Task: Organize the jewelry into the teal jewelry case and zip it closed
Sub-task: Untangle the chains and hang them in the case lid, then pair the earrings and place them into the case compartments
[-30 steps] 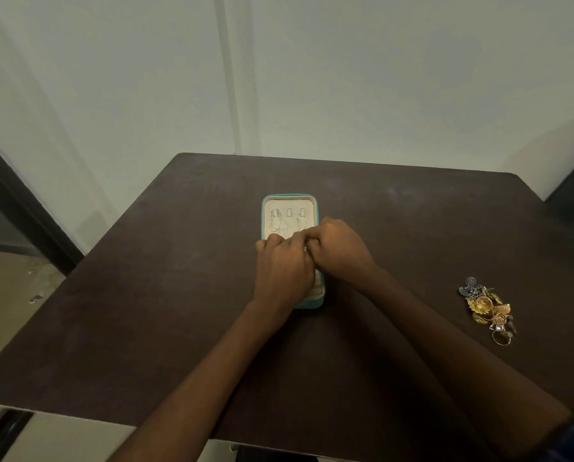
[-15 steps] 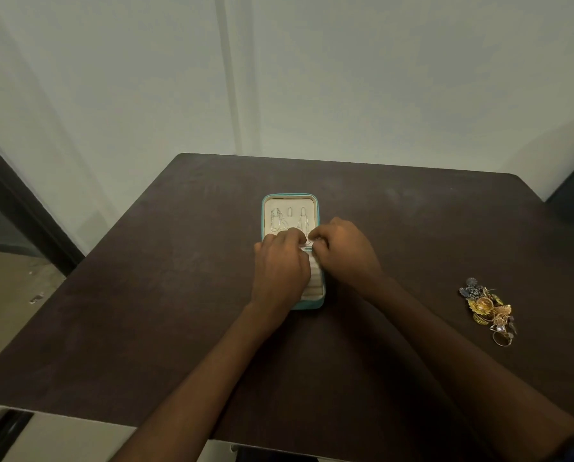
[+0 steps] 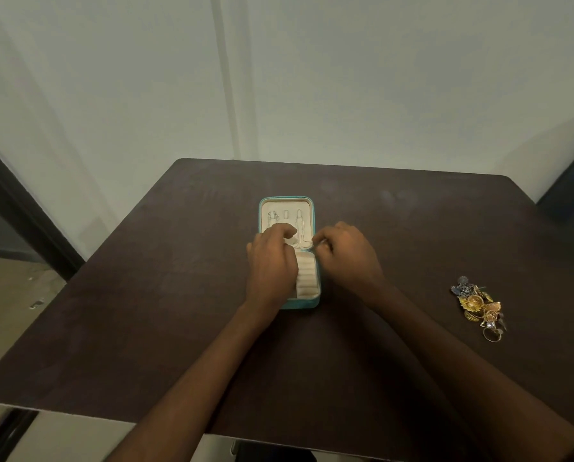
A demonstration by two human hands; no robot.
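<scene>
The teal jewelry case point(image 3: 287, 203) lies open mid-bench point(image 3: 145, 295), long axis running away from the person, lid half farthest. The left hand point(image 3: 272, 261) rests curled over it; the right hand point(image 3: 345, 255) pinches a thin chain point(image 3: 307, 243). Loose jewelry point(image 3: 479, 308) sits well right.

both hands point(image 3: 312, 258) over open teal case point(image 3: 287, 203)
</scene>
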